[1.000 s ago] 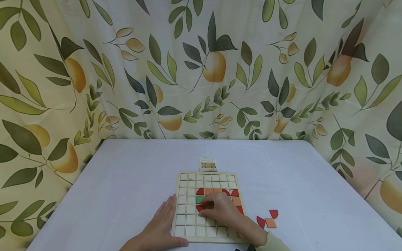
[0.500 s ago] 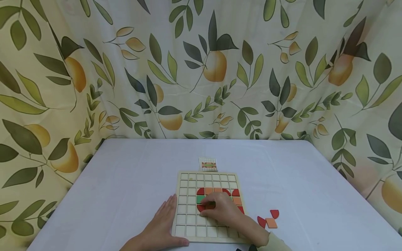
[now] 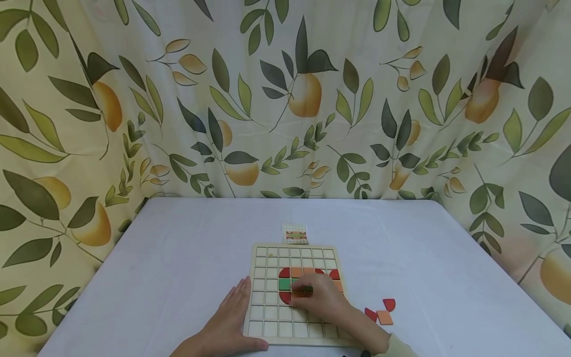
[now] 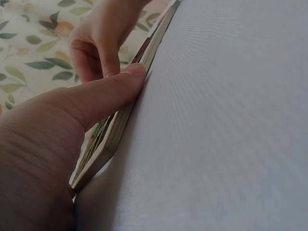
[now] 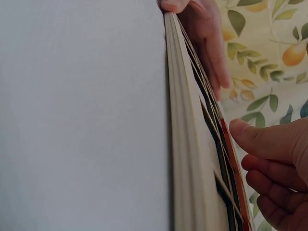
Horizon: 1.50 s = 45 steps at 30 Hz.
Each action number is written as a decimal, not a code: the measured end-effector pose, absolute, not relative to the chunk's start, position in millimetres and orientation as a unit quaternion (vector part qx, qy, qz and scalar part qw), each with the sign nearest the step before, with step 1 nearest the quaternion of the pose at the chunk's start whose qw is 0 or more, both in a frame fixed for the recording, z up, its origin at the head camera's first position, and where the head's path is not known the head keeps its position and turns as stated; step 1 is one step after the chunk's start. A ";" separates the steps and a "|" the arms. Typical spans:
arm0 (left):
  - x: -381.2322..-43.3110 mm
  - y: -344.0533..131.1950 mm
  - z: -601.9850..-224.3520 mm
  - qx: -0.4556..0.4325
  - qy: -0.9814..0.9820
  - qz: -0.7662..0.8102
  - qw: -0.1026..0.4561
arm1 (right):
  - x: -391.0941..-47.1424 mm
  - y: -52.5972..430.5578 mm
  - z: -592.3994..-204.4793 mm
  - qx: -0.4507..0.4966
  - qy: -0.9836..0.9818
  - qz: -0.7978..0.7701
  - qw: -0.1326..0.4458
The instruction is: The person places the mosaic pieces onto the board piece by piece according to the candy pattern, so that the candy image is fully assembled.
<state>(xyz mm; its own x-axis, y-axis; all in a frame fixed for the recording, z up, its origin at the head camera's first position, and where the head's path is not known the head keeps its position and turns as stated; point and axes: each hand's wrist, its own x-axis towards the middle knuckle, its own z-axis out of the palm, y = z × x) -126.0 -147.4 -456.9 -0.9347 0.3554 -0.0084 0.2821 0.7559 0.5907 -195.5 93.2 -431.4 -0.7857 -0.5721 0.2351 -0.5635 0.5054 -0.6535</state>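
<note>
A pale wooden grid board [image 3: 270, 328] lies on the table, with red quarter-round tiles [image 3: 284, 297], orange square tiles [image 3: 296, 272] and green tiles [image 3: 284, 284] set in its cells. My left hand [image 3: 225, 320] lies flat along the board's left side, fingers straight, thumb [image 4: 127, 77] against its near edge. Over the middle of the tile pattern, my right hand [image 3: 327, 300] bends thumb and forefinger down to the tiles, its other fingers curled in. Some tiles are hidden beneath it; I cannot tell whether it pinches one.
Right of the board lie two loose red quarter-round pieces [image 3: 389, 304] and an orange square [image 3: 384, 318]. Beyond the board's far edge is a small card [image 3: 295, 234] printed with a coloured grid pattern. A leaf-and-fruit curtain [image 3: 276, 148] hangs around the white table [image 3: 200, 238].
My right hand has shifted slightly right across the board, uncovering more of the green row and the lower red tile. The left hand and the loose pieces have stayed put.
</note>
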 end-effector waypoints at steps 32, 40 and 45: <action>-126.0 -148.0 -459.2 0.177 0.930 0.320 0.046 | -183.3 165.5 -423.0 -0.144 0.915 -0.376 -0.020; -125.7 -147.7 -459.0 0.176 0.929 0.321 0.047 | -178.9 187.9 -421.9 -0.086 0.928 -0.362 -0.023; -124.9 -146.9 -459.2 0.178 0.928 0.324 0.044 | -177.3 196.7 -423.9 -0.068 0.934 -0.349 -0.023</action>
